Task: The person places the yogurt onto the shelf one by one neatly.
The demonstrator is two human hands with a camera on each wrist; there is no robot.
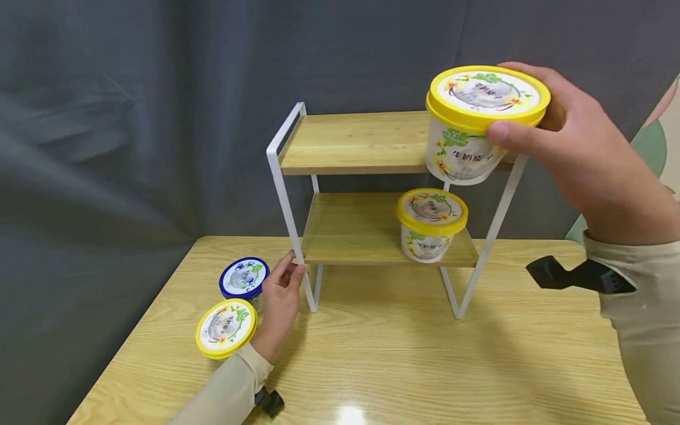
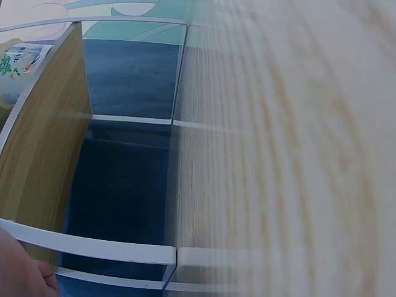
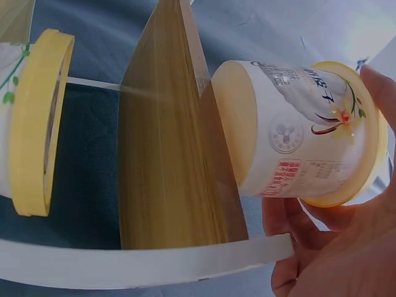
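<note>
Grey curtain [image 1: 133, 118] out back, wood table [image 1: 393, 360] below, small rack [image 1: 350, 141] standing on it. Right hand [image 1: 589, 141]'s gripping a yellow-lid tub [image 1: 467, 115] up at the top shelf's right end, can't tell if it's touching. Left hand [image 1: 280, 301] pinches the rack's left leg. Second yellow tub [image 1: 431, 230]'s on the lower shelf; a blue-lid tub [image 1: 245, 277] and another yellow one [image 1: 225, 327] sit left of that hand.

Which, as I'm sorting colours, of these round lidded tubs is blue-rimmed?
The round blue-rimmed tub beside the left hand; the other three tubs have yellow rims.
</note>
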